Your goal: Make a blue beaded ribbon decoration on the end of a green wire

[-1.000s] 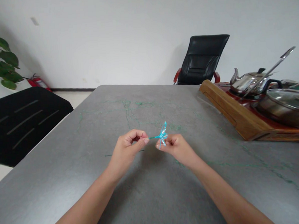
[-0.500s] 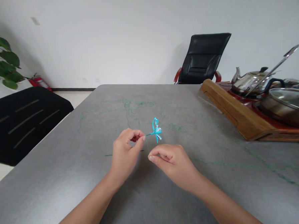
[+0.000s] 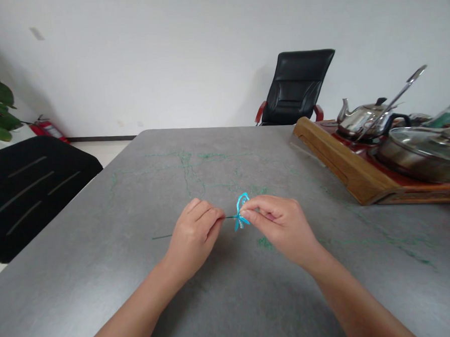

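Over the middle of the grey table, my left hand [image 3: 194,235] pinches the thin dark green stem [image 3: 230,217] of a bright blue wire-like ornament. The ornament [image 3: 239,219] has looped, petal-like parts with pale beaded or glittery bits. Its head points to the right. My right hand [image 3: 283,226] is closed, thumb and forefinger pinching the ornament's blue loops from the right side; the fingertips cover part of it. A thin dark stick [image 3: 161,237] shows just left of my left hand, partly hidden behind it.
On the right of the grey table [image 3: 103,295] stands a wooden tea tray [image 3: 330,165] with a steel kettle [image 3: 365,118] and a lidded pan [image 3: 424,153]. A black office chair [image 3: 299,86] is beyond the table, another chair [image 3: 37,188] at left. Green vein-like lines mark the tabletop.
My right hand has moved up and to the right and now pinches the ornament's blue part. My left hand has rolled over with its knuckles up, still on the stem. The view has shifted slightly.
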Demonstrator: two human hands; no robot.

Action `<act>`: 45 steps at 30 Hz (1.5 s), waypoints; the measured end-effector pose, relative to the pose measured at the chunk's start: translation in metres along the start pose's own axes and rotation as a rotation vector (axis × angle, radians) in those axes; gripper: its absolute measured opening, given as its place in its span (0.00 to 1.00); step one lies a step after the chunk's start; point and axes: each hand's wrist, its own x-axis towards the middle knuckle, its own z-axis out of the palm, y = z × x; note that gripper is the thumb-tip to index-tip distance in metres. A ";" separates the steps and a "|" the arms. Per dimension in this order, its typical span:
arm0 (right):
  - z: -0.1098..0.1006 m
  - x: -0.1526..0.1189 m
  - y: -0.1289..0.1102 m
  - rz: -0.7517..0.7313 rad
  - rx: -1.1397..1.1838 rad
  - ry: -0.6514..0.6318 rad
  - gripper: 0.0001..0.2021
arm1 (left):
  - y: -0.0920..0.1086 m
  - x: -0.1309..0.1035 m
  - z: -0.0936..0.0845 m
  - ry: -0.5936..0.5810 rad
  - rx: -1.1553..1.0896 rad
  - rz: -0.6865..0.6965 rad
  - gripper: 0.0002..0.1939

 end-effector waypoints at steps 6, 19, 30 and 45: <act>-0.006 0.006 0.022 0.128 0.026 -0.019 0.08 | 0.003 0.004 -0.008 -0.191 -0.211 0.024 0.07; 0.015 0.015 0.048 0.337 0.482 -0.207 0.10 | 0.006 0.009 -0.019 -0.189 -0.657 -0.338 0.06; 0.061 -0.002 0.023 0.347 0.494 -0.294 0.09 | -0.003 0.006 -0.009 0.095 -0.613 -0.623 0.05; 0.029 -0.014 -0.014 -0.066 0.071 -0.125 0.09 | 0.000 0.001 -0.003 0.156 0.006 -0.205 0.05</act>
